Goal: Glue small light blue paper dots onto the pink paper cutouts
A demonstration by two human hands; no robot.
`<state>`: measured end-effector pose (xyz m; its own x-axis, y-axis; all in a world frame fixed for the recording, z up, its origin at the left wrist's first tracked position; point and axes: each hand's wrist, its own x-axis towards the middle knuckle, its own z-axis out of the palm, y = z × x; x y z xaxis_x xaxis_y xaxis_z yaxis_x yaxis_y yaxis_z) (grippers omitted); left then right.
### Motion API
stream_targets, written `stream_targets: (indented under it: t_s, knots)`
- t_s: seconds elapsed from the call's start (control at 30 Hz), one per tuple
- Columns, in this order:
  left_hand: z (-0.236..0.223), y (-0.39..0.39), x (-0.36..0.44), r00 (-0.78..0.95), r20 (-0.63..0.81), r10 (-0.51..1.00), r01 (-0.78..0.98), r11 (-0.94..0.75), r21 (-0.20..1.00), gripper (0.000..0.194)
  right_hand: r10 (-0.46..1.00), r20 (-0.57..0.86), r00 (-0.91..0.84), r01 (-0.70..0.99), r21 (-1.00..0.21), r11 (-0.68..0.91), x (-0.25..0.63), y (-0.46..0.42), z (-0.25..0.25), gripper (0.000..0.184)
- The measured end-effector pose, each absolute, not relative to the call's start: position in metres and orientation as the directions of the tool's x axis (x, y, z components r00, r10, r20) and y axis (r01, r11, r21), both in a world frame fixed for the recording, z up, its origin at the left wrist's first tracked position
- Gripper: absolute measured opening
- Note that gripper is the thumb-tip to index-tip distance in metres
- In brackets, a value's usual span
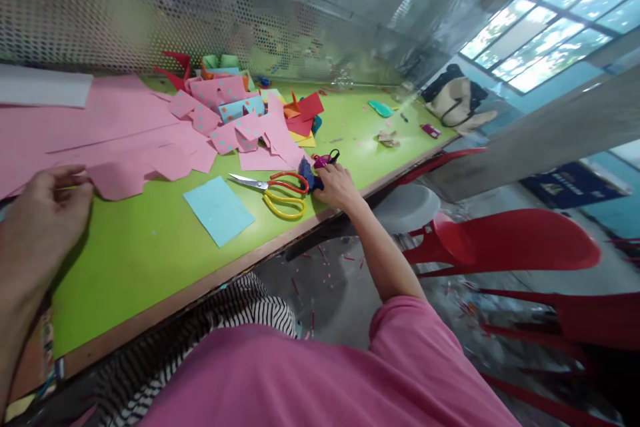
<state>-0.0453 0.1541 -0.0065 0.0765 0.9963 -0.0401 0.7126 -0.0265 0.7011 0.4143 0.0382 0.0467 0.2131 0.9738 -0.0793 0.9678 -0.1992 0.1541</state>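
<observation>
Lying just left of the right hand (338,185), the dark-blue tool (305,175) points across the green table (145,260), well apart from the left hand (57,213), curled at pink paper (119,179); neither hand's grip can be told.

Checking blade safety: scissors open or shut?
Shut, or nearly so: the scissors lie on the table with their blades together, tapering to one tip.

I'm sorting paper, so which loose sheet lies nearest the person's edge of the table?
The light-blue sheet, beside the scissors; the pink sheets lie farther back.
</observation>
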Motion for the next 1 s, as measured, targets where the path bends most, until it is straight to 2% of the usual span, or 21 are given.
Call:
stream_targets:
  t_s: [0.07,0.13,0.23,0.3,0.37,0.4,0.47,0.5,0.57,0.63,0.7,0.77,0.87,1.0]
  knots:
    - [0.002,0.146,-0.041,0.038,0.037,0.999,0.716,-0.053,0.696,0.035,0.973,-0.078,0.218,0.965,0.164,-0.203,0.416,0.04,0.047,0.038]
    - [0.009,0.142,-0.038,0.042,0.028,0.999,0.71,-0.05,0.703,0.03,0.971,-0.036,0.235,0.961,0.158,-0.226,0.421,0.04,0.052,0.036]
    - [0.011,0.143,-0.036,0.029,-0.007,1.0,0.666,-0.015,0.746,0.031,0.943,0.175,0.284,0.948,0.097,-0.304,0.43,0.037,0.064,0.037]
    - [0.009,0.146,-0.036,0.03,-0.028,0.999,0.644,0.002,0.765,0.033,0.878,0.377,0.294,0.952,-0.03,-0.306,0.433,0.034,0.075,0.036]
    - [0.007,0.148,-0.035,0.016,-0.026,1.0,0.672,0.009,0.741,0.033,0.797,0.517,0.312,0.941,-0.282,-0.185,0.428,0.032,0.085,0.036]
    - [0.006,0.149,-0.034,-0.009,-0.018,1.0,0.704,0.019,0.71,0.033,0.78,0.53,0.331,0.892,-0.445,-0.076,0.42,0.032,0.089,0.037]
    - [0.005,0.148,-0.032,-0.054,0.009,0.999,0.773,0.036,0.633,0.037,0.834,0.439,0.335,0.64,-0.756,0.14,0.393,0.034,0.092,0.039]
    - [0.005,0.148,-0.031,-0.056,0.012,0.998,0.796,0.038,0.604,0.039,0.894,0.349,0.283,0.474,-0.861,0.186,0.375,0.036,0.091,0.038]
    - [0.007,0.147,-0.028,-0.048,0.033,0.998,0.791,0.018,0.612,0.042,0.971,0.201,0.129,0.22,-0.961,0.169,0.332,0.044,0.087,0.036]
    - [0.01,0.147,-0.026,-0.028,0.03,0.999,0.745,0.001,0.668,0.048,0.996,0.034,-0.078,0.092,-0.995,0.041,0.286,0.056,0.081,0.035]
    - [0.012,0.148,-0.023,-0.061,0.006,0.998,0.703,0.038,0.71,0.056,0.961,-0.061,-0.27,0.06,-0.997,-0.046,0.245,0.073,0.075,0.038]
    - [0.012,0.149,-0.022,-0.069,-0.013,0.998,0.685,0.056,0.726,0.061,0.928,-0.109,-0.357,0.069,-0.994,-0.09,0.214,0.093,0.067,0.04]
    - [0.008,0.153,-0.021,-0.056,0.011,0.998,0.638,0.028,0.769,0.061,0.917,-0.151,-0.37,0.144,-0.984,-0.104,0.189,0.123,0.053,0.044]
    - [-0.005,0.161,-0.021,-0.074,0.046,0.996,0.582,0.006,0.813,0.05,0.941,-0.128,-0.314,0.244,-0.969,-0.05,0.181,0.143,0.038,0.056]
